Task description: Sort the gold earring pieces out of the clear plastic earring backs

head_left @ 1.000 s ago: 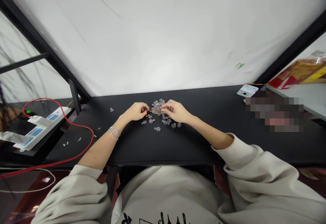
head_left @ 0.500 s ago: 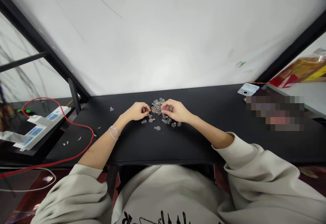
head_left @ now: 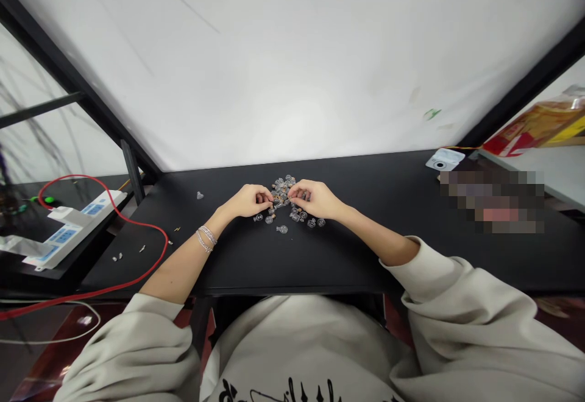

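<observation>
Several tiny clear glass bottles [head_left: 282, 186], some with brown corks, lie in a loose heap on the black table [head_left: 292, 265]. At the heap's left edge is my left hand [head_left: 250, 200], thumb and fingers curled together in a pinch. From the right side my right hand [head_left: 315, 198] reaches in, its fingers bent and thumb close to the fingertips among the bottles. What either pinch holds is too small to make out. One bottle [head_left: 282, 229] lies apart, nearer to me, and a small clear piece [head_left: 200, 195] sits off to the left.
At the left stands a white power strip [head_left: 75, 234] with a red cable [head_left: 158, 259] curving over the table. Small light bits [head_left: 142, 248] are scattered beside the cable. A white device [head_left: 445, 159] lies at the back right, near a blurred-out patch. A white wall rises behind.
My left hand has shifted slightly right, further into the heap. A few bottles beneath its fingertips have moved a little. My right hand stays almost in place.
</observation>
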`<state>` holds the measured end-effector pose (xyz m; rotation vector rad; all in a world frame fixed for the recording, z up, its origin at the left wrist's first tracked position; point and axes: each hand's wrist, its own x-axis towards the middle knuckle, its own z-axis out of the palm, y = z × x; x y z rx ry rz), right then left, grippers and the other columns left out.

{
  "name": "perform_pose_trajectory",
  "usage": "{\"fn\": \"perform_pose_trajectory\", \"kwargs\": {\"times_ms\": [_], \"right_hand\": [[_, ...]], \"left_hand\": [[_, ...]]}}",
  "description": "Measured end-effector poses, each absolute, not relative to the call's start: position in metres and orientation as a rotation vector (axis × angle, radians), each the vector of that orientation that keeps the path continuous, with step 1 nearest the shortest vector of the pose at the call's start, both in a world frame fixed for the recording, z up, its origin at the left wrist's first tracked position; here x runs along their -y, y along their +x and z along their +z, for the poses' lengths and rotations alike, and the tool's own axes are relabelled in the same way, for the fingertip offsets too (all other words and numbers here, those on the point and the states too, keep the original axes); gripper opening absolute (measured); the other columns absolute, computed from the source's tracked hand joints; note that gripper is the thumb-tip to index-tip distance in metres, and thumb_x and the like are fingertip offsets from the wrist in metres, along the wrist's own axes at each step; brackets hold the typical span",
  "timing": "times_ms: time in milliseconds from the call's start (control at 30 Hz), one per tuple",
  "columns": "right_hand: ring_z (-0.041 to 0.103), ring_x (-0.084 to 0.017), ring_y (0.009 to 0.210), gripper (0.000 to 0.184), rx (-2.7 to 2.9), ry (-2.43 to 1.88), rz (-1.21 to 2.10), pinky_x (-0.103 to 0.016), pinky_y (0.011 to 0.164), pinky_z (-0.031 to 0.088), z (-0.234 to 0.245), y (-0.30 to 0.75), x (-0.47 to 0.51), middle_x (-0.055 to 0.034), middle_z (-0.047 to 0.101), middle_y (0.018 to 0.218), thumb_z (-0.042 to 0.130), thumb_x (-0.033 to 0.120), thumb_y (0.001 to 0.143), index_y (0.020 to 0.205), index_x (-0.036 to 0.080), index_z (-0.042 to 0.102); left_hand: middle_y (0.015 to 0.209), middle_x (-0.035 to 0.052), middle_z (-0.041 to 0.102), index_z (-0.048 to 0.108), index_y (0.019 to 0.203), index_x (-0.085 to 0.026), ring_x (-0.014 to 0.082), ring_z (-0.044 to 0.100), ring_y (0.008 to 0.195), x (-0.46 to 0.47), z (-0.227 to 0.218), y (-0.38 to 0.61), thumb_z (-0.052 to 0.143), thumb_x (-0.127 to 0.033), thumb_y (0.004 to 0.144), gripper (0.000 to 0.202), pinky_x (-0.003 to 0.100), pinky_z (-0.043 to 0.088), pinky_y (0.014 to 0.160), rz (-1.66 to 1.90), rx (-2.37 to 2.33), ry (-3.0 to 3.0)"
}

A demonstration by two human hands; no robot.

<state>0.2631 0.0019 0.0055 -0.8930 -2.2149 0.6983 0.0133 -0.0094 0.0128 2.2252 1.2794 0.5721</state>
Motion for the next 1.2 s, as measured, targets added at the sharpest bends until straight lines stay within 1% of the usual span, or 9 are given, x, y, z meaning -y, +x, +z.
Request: {"fn": "perform_pose_trajectory", "kwargs": {"times_ms": [133, 233, 333, 433, 500, 600, 700, 800, 1200], "right_hand": [[0.060, -0.015, 0.079, 0.021, 2.427, -0.774, 0.631, -0.028, 0.076, 0.045, 0.012, 0.259, 0.011, -0.0053, 0.068, 0.086, 0.073, 0.036, 0.081, 0.089, 0.017, 0.073], [0.058, -0.018, 0.085, 0.032, 2.593, -0.718, 0.559, -0.033, 0.085, 0.042, 0.013, 0.253, 0.024, -0.0068, 0.066, 0.089, 0.078, 0.047, 0.077, 0.091, 0.018, 0.075], [0.058, -0.021, 0.092, 0.025, 2.683, -0.723, 0.516, -0.038, 0.093, 0.038, 0.009, 0.247, 0.032, -0.0081, 0.067, 0.094, 0.075, 0.041, 0.081, 0.092, 0.018, 0.075], [0.058, -0.021, 0.092, 0.016, 2.671, -0.769, 0.509, -0.038, 0.095, 0.038, 0.008, 0.246, 0.030, -0.0079, 0.067, 0.095, 0.073, 0.032, 0.083, 0.089, 0.017, 0.073], [0.059, -0.019, 0.090, 0.013, 2.600, -0.824, 0.519, -0.035, 0.092, 0.039, 0.010, 0.250, 0.025, -0.0065, 0.067, 0.094, 0.073, 0.027, 0.081, 0.088, 0.017, 0.070], [0.060, -0.015, 0.080, 0.011, 2.470, -0.921, 0.555, -0.029, 0.080, 0.042, 0.011, 0.257, 0.013, -0.0035, 0.068, 0.087, 0.073, 0.021, 0.078, 0.086, 0.016, 0.066], [0.059, -0.013, 0.072, 0.013, 2.360, -1.006, 0.584, -0.026, 0.072, 0.042, 0.008, 0.260, 0.005, -0.0014, 0.069, 0.083, 0.072, 0.021, 0.077, 0.085, 0.017, 0.064], [0.061, -0.013, 0.072, 0.014, 2.278, -1.009, 0.622, -0.025, 0.071, 0.044, 0.002, 0.259, 0.004, -0.0013, 0.070, 0.086, 0.072, 0.025, 0.078, 0.087, 0.018, 0.065], [0.062, -0.012, 0.073, 0.015, 2.133, -0.920, 0.751, -0.026, 0.072, 0.050, 0.002, 0.252, 0.014, -0.0024, 0.070, 0.085, 0.071, 0.029, 0.080, 0.087, 0.018, 0.064]], "left_hand": [[0.083, 0.0034, 0.073, 0.074, 0.090, -0.015, 0.0116, 0.061, 0.065, 0.011, 0.013, 0.013, 0.061, -0.017, 0.077, 0.019, 0.023, 0.048, 0.064, 0.574, -1.208, 2.276], [0.087, 0.0035, 0.074, 0.074, 0.092, -0.014, 0.0109, 0.060, 0.065, 0.010, 0.012, 0.012, 0.059, -0.011, 0.074, 0.023, 0.023, 0.047, 0.064, 0.570, -1.173, 2.285], [0.088, 0.0034, 0.073, 0.073, 0.093, -0.014, 0.0097, 0.058, 0.063, 0.008, 0.008, 0.011, 0.058, -0.010, 0.073, 0.025, 0.022, 0.046, 0.062, 0.603, -1.166, 2.289], [0.085, 0.0025, 0.072, 0.073, 0.093, -0.014, 0.0085, 0.055, 0.059, 0.006, 0.005, 0.010, 0.060, -0.010, 0.072, 0.025, 0.021, 0.045, 0.060, 0.634, -1.179, 2.295], [0.084, 0.0022, 0.071, 0.073, 0.092, -0.014, 0.0081, 0.053, 0.058, 0.005, 0.005, 0.010, 0.060, -0.009, 0.072, 0.025, 0.021, 0.044, 0.060, 0.645, -1.193, 2.300], [0.084, 0.0019, 0.070, 0.073, 0.091, -0.014, 0.0074, 0.053, 0.057, 0.006, 0.006, 0.010, 0.062, -0.011, 0.073, 0.022, 0.020, 0.044, 0.059, 0.652, -1.212, 2.297], [0.081, 0.0020, 0.071, 0.072, 0.092, -0.014, 0.0071, 0.052, 0.055, 0.008, 0.008, 0.012, 0.065, -0.018, 0.078, 0.016, 0.020, 0.043, 0.056, 0.662, -1.201, 2.251], [0.077, 0.0024, 0.071, 0.072, 0.092, -0.014, 0.0073, 0.052, 0.053, 0.010, 0.010, 0.017, 0.068, -0.027, 0.082, 0.017, 0.020, 0.042, 0.055, 0.721, -1.181, 2.204], [0.072, 0.0051, 0.071, 0.074, 0.079, -0.013, 0.0096, 0.053, 0.055, 0.022, 0.015, 0.034, 0.076, -0.037, 0.078, 0.024, 0.022, 0.043, 0.055, 0.996, -1.095, 2.052]]}}
